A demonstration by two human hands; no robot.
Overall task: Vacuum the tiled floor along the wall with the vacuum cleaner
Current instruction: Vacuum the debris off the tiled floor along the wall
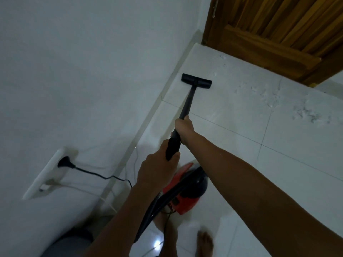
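A black floor nozzle (196, 81) lies flat on the white tiled floor (232, 115), close to the skirting of the white wall (83, 62). Its black wand (187, 103) runs back toward me. My right hand (184, 127) grips the wand partway down. Lower on the thicker black handle (173, 148), my left hand (157, 168) holds on. The red and black vacuum body (187, 191) sits on the floor behind my arms, its hose partly hidden by my left forearm.
A wooden door (274, 30) stands at the far end. White dust and debris (274, 101) are scattered on tiles right of the nozzle. A black plug (65, 162) sits in a wall socket, its cord trailing to the vacuum. My bare foot (205, 243) is below.
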